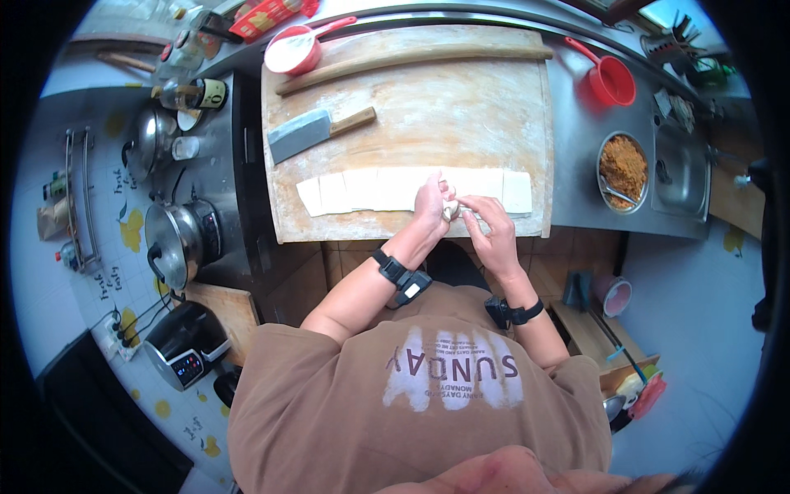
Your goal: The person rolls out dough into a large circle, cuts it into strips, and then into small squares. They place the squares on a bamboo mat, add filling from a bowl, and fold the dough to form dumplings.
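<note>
Just above the near edge of a floured wooden board (444,103), my two hands meet over a small folded piece of dough (450,212). My left hand (429,202) cups it, fingers curled around it. From the right, my right hand (492,230) pinches its edge between thumb and fingertips. Any filling inside is hidden. Behind my hands lies a long pale sheet of dough (362,189), with cut lines showing across its left and right ends. A cleaver (303,135) with a wooden handle rests farther back on the left of the board.
A long rolling pin (411,59) lies along the board's far side, beside a red ladle (292,51) of flour. To the right stand a bowl of orange-brown filling (624,169) with a spoon, another red ladle (613,81) and a sink (681,181). Pots (174,239) stand at left.
</note>
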Motion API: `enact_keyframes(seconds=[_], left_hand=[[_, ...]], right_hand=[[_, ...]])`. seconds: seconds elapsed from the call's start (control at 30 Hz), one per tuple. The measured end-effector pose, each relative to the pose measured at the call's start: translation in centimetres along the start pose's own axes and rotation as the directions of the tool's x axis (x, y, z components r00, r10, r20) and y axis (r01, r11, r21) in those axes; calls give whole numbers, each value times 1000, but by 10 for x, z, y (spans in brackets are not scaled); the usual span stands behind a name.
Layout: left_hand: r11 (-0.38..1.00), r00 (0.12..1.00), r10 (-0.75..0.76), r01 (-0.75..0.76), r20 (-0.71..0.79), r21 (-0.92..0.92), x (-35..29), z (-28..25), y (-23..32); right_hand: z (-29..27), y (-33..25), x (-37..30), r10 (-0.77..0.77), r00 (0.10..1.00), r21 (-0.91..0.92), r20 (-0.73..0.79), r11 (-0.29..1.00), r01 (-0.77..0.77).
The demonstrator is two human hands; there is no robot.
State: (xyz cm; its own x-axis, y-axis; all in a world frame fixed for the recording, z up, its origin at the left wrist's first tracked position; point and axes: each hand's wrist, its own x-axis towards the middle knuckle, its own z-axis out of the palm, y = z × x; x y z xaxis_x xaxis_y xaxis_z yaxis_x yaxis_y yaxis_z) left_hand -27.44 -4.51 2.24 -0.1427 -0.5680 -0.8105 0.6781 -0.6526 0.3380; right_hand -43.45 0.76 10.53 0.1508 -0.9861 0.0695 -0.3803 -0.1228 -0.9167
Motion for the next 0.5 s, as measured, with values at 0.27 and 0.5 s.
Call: enact_keyframes(seconds=[0.27,0.5], left_hand=[[955,831,-293,277,473,104,-62,5,-45],[750,526,-587,639,615,169,-98,-21,-71]], right_hand=[[26,-6,-53,-207,946,-416,-250,905,88],[53,-16,-133,-96,869,-335,-485,938,-84]])
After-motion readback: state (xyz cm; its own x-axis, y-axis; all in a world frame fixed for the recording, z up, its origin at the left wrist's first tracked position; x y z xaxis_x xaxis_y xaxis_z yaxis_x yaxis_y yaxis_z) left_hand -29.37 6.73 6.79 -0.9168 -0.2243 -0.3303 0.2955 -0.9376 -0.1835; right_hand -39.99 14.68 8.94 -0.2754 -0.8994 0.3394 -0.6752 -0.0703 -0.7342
